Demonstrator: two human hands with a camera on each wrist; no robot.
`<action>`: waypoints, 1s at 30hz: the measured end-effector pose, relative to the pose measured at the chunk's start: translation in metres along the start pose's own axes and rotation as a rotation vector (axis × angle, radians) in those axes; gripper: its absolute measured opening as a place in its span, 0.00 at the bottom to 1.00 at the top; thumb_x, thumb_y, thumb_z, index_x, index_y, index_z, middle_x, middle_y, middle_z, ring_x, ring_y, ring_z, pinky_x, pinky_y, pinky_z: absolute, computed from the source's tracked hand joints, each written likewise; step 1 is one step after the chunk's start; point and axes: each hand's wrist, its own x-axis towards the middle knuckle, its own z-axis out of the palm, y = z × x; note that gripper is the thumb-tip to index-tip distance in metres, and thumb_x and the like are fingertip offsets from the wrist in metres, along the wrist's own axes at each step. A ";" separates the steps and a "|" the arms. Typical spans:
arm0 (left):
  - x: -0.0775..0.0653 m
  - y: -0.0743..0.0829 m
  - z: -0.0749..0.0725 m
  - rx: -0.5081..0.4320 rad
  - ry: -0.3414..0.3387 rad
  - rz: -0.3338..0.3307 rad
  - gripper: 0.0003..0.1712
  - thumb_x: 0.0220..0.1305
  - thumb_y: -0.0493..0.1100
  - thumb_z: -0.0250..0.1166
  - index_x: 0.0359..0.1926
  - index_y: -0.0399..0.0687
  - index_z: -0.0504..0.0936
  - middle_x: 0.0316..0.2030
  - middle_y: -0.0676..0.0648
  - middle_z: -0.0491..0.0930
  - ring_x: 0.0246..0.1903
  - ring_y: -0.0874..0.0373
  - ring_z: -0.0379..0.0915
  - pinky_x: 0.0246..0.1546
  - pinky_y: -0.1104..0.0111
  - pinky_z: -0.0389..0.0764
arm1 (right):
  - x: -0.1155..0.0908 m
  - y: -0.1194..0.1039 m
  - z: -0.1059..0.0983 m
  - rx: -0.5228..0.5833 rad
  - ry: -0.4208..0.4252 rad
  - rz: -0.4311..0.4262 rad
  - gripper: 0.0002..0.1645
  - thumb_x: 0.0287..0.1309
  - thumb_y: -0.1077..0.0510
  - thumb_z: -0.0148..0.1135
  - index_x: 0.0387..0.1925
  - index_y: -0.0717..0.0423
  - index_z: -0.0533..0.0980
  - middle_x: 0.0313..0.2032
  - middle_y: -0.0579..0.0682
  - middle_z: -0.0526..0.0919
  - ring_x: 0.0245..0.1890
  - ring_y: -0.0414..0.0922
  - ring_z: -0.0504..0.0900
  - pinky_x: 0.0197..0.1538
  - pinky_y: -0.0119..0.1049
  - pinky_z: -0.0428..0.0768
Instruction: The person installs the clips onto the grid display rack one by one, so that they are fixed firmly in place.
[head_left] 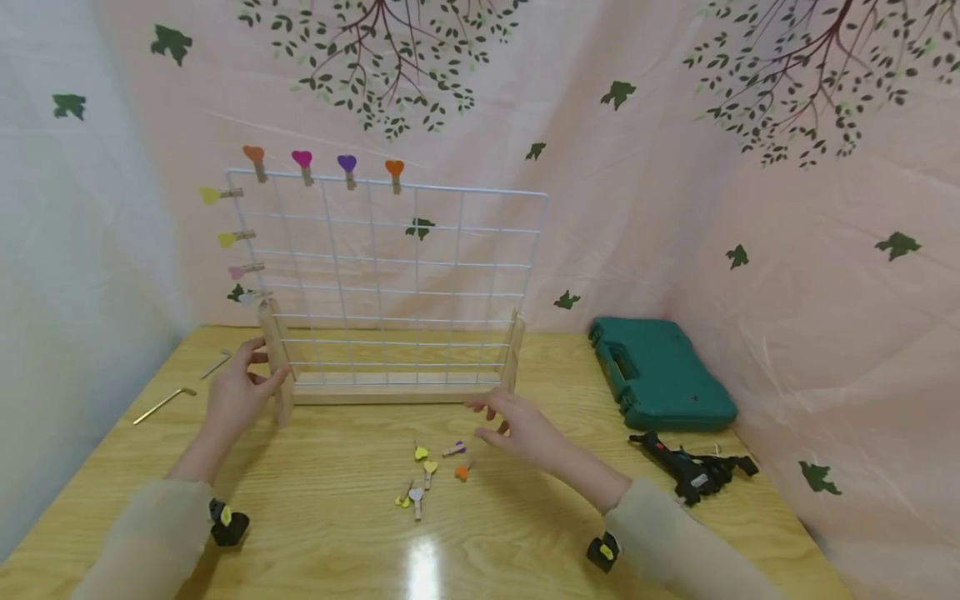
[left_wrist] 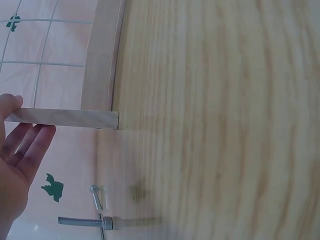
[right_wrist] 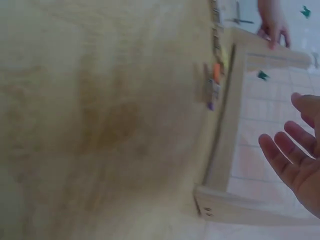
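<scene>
A white wire grid [head_left: 390,258] stands upright in a wooden frame [head_left: 397,392]. My left hand [head_left: 238,390] pinches the frame's left side post [left_wrist: 65,118], with the thumb on one face and the fingers on the other. My right hand [head_left: 525,429] hovers near the frame's lower right corner, fingers loosely bent and holding nothing; the right wrist view shows the palm [right_wrist: 305,180] bare. Several heart-topped mini clothespins, such as an orange one [head_left: 394,169], clip onto the top wire. Others, such as a yellow one [head_left: 213,196], run down the left edge.
Several loose heart clothespins [head_left: 430,469] lie on the wooden table [head_left: 315,517] before the frame. A green case [head_left: 667,375] and a black glue-gun-like tool [head_left: 693,471] sit at right. Two bent metal rods, one brass-coloured rod [head_left: 163,406] among them, lie at left.
</scene>
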 end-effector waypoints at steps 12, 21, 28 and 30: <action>0.000 0.002 0.005 0.000 0.062 0.008 0.29 0.58 0.47 0.60 0.58 0.41 0.65 0.40 0.34 0.76 0.24 0.48 0.75 0.15 0.71 0.71 | -0.005 0.013 0.034 -0.070 -0.288 -0.159 0.17 0.52 0.55 0.62 0.45 0.53 0.77 0.39 0.46 0.78 0.34 0.35 0.76 0.35 0.19 0.73; -0.002 0.003 0.003 0.013 0.075 0.013 0.28 0.57 0.45 0.61 0.57 0.39 0.65 0.36 0.34 0.76 0.24 0.46 0.75 0.16 0.71 0.70 | -0.001 0.015 0.044 -0.108 -0.294 -0.246 0.13 0.50 0.52 0.62 0.39 0.50 0.80 0.31 0.41 0.78 0.30 0.29 0.72 0.34 0.15 0.68; 0.000 0.004 0.004 0.023 0.065 0.020 0.28 0.58 0.45 0.60 0.57 0.38 0.64 0.35 0.35 0.76 0.25 0.45 0.75 0.17 0.70 0.71 | -0.001 0.011 0.049 -0.107 -0.328 -0.205 0.08 0.49 0.51 0.63 0.32 0.48 0.79 0.29 0.38 0.76 0.27 0.28 0.70 0.30 0.15 0.67; 0.001 0.004 0.005 0.021 0.051 0.016 0.28 0.58 0.45 0.59 0.57 0.38 0.64 0.35 0.35 0.76 0.25 0.45 0.75 0.17 0.70 0.71 | -0.002 0.009 0.049 -0.090 -0.338 -0.176 0.06 0.51 0.52 0.62 0.31 0.48 0.78 0.29 0.37 0.75 0.27 0.28 0.70 0.30 0.16 0.68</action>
